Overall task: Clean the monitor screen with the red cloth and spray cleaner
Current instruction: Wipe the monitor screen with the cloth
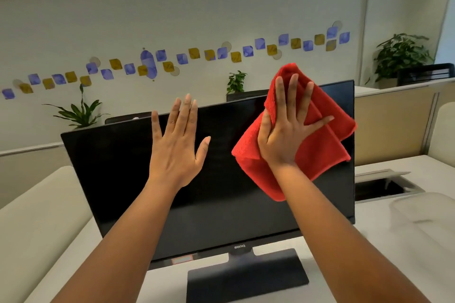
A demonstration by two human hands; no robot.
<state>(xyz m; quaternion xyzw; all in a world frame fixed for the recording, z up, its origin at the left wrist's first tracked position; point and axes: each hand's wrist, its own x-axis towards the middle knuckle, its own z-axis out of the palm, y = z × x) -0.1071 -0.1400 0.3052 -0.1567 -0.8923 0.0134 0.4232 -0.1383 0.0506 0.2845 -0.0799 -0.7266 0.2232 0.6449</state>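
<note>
Office bench (384, 241) carries BenQ monitor (221, 192). Right hand (286, 135), fingers straight, presses red cloth (317, 152) at screen's 2 o'clock; left hand (176, 145) flat, empty, at 11 o'clock. Risks: monitor tipping backward under push; bare palm smudging screen. Spray cleaner unseen.

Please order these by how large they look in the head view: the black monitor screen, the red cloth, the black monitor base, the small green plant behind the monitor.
1. Black flat monitor screen
2. Red folded cloth
3. Black rectangular monitor base, slightly smaller; nearer the camera
4. Small green leafy plant, far away
</note>
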